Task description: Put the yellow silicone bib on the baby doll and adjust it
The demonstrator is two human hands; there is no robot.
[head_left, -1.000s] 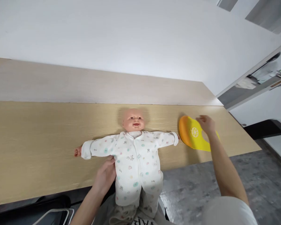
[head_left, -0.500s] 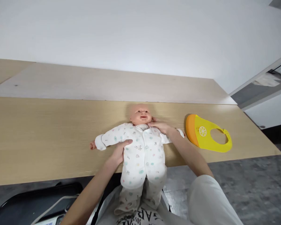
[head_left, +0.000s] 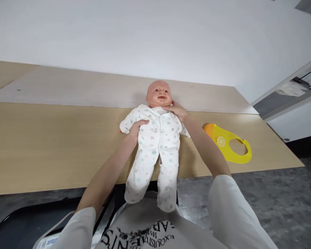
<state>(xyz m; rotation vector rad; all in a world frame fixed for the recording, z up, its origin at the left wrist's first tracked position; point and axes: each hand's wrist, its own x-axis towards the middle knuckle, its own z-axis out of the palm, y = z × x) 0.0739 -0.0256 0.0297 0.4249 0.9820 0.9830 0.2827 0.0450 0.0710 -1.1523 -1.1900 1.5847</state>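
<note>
A baby doll (head_left: 159, 135) in white patterned pyjamas is face up in front of me, its head toward the wall. Its legs reach over the table's near edge, close to my shirt. My left hand (head_left: 137, 129) grips the side of its chest, thumb on the front and the other fingers hidden behind. At the doll's neck and shoulder, my right hand (head_left: 178, 110) is closed, with some fingers out of sight behind the head. A yellow silicone bib (head_left: 229, 145) with an orange pocket lies on the table, right of my right forearm.
The wooden table (head_left: 54, 145) runs along a white wall (head_left: 134, 38), with a paler strip (head_left: 93, 88) at the back. A black chair (head_left: 36, 219) with a cable stands below left. Grey floor (head_left: 261, 200) shows at right.
The doll has been raised and moved away from me toward the wall, both hands keeping their hold. Its arms now hang lower, and its legs have come off my lap.
</note>
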